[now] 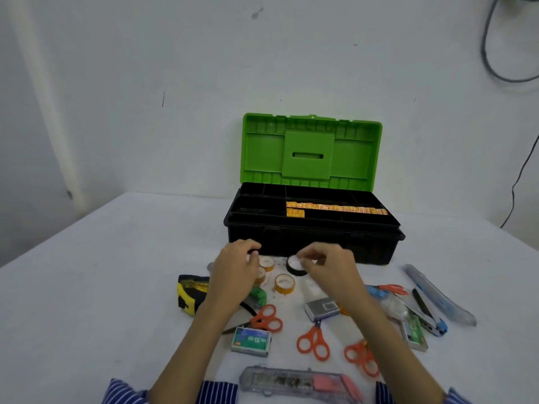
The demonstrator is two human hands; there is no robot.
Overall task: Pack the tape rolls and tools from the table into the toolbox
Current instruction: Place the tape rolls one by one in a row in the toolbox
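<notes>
Picking up tape now: my right hand [323, 265] pinches the black tape roll [295, 266], my left hand [237, 265] holds another dark roll I think; next I lift both into the toolbox [315, 231] just past my fingers

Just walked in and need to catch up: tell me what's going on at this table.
A person is packing a toolbox, its green lid open. A row of orange tape rolls already lies in its tray. The right hand pinches a black tape roll just in front of the box; the left hand grips another dark roll beside some yellow rolls. Scissors, a tape measure and cutters still lie on the table.
</notes>
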